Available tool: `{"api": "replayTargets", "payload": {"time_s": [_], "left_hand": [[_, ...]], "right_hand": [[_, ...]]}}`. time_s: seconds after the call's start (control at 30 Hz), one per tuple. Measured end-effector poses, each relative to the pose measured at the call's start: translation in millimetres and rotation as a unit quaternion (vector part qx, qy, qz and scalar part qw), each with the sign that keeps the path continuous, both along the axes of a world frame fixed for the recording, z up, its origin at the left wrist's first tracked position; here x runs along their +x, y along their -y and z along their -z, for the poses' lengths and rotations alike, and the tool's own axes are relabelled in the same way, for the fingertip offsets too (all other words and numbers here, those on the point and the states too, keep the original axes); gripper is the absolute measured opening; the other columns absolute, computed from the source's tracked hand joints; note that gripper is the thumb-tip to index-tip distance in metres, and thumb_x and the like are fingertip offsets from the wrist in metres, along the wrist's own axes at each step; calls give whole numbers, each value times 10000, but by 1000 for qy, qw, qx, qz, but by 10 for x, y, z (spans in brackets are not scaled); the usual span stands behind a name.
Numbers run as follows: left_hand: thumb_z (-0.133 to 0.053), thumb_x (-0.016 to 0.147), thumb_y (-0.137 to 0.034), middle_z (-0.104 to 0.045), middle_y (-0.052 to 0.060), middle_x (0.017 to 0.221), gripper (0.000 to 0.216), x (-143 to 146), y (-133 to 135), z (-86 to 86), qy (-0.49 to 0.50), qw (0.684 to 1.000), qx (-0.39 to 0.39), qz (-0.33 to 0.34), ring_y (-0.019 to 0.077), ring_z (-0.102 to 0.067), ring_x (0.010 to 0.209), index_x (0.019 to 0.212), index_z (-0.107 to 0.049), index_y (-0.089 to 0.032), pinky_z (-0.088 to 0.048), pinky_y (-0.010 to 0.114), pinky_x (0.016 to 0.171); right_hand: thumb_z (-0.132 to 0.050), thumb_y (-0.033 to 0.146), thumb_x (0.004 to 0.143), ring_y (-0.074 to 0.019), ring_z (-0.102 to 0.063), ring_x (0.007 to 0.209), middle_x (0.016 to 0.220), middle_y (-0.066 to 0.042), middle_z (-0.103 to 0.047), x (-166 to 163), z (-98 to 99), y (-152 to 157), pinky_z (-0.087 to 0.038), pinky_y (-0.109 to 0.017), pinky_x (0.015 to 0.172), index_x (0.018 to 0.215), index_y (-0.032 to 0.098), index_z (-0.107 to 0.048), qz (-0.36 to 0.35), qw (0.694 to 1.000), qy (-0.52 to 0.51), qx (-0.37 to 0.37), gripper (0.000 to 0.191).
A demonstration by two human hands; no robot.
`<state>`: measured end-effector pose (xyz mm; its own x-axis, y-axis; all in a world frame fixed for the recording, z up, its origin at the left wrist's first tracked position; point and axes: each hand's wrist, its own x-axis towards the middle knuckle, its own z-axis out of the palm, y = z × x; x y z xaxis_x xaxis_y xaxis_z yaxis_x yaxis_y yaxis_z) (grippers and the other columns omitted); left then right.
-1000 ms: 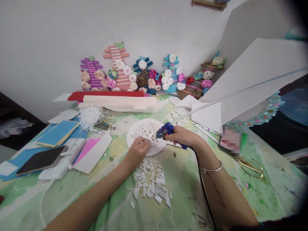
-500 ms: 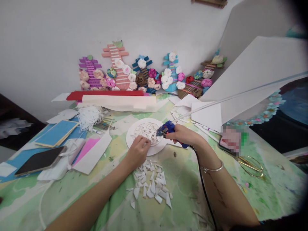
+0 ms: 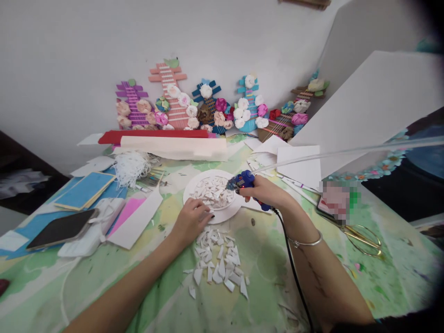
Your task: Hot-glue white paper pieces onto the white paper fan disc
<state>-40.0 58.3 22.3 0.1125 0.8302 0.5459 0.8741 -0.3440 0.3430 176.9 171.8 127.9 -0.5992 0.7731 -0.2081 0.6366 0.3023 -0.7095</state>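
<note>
Left hand [image 3: 190, 219]: drawn back within the last second from the glued shards [image 3: 213, 192] to the near rim of the white disc [image 3: 227, 213]; fingers flat and loose, touching rim and counter [image 3: 270, 259], between the disc and the loose pile of white shards [image 3: 218, 266]; nothing visibly gripped, though a shard under the fingertips cannot be ruled out. Right hand [image 3: 265, 193]: closed around the blue glue gun [image 3: 243, 179], nozzle lifted slightly and shifted toward the disc's far right edge, no longer bearing down on the shards. Clear glue stick [image 3: 347, 150] projecting from the gun's rear; black cord [image 3: 291, 263] trailing under the right forearm. Meaning of the change, as a judgement: pressing and glue application both interrupted, disc lying flat on the counter between the hands.
</note>
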Motion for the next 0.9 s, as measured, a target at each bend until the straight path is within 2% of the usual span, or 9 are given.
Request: {"api": "replayTargets", "payload": {"time_s": [0.13,0.33,0.57,0.73,0.9], "left_hand": [[-544,821,-178,-589,41,785,79,41,-13,49,2,1000,-27,2,181,-499,804,769,-603,-176,-439,317,741],[-543,780,-157,-580,35,761,52,50,-28,20,24,997,-71,-12,190,-497,796,733,-546,-177,-426,330,737],[-570,756,-171,-581,28,740,34,34,4,32,58,995,-85,-13,180,-500,777,740,-541,-172,-427,301,701],[-582,760,-184,-607,26,752,19,25,31,0,86,994,-72,-9,174,-530,778,758,-565,-174,-436,300,709],[-578,782,-183,-647,37,797,36,14,-21,-111,110,994,-7,-6,171,-558,803,809,-600,-174,-447,305,744]], "right_hand": [[-542,373,699,-76,-434,410,487,-3,-535,10,12,-9,-302,-197,388,607,139,-612,0,1000,-2,-1,262],[-542,368,695,-77,-444,409,496,-10,-553,-6,28,-13,-313,-198,386,602,136,-620,-4,1000,9,-7,262],[-552,390,690,-88,-468,412,523,-30,-583,-93,121,-14,-328,-196,367,555,140,-575,1,1000,16,-19,285],[-554,400,696,-96,-468,404,503,-24,-558,-146,193,-44,-318,-204,362,581,143,-566,28,999,27,-8,282],[-554,409,698,-102,-483,409,493,-23,-554,-153,225,-73,-324,-204,372,581,146,-555,47,999,23,-4,287]]}}
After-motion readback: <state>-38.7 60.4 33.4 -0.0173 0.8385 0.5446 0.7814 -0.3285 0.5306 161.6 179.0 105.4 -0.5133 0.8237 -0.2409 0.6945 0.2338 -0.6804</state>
